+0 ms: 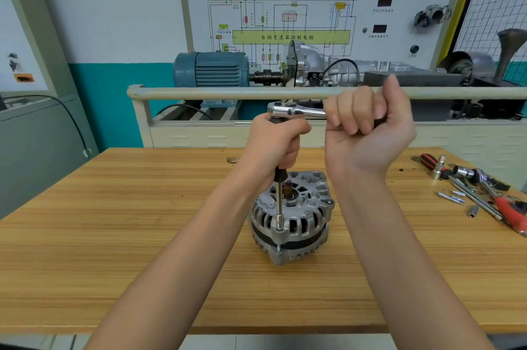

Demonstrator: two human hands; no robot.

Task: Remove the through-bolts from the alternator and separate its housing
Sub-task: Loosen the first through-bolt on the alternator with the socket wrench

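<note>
A silver alternator (296,215) stands upright on the wooden table (142,235), shaft end up. A long extension bar (279,207) rises from a socket seated on a through-bolt at the housing's front rim. A chrome ratchet (296,110) sits on top of the bar. My left hand (275,144) grips the upper part of the bar, just under the ratchet head. My right hand (368,121) holds the ratchet's handle, fingers curled round it, out to the right. Several loose bolts (453,198) lie on the table at the right.
A pile of hand tools (484,187) with red and black handles, sockets and wrenches lies at the table's right edge. Behind the table stands a training rig with a blue motor (211,70), a gearbox and a rail (228,92).
</note>
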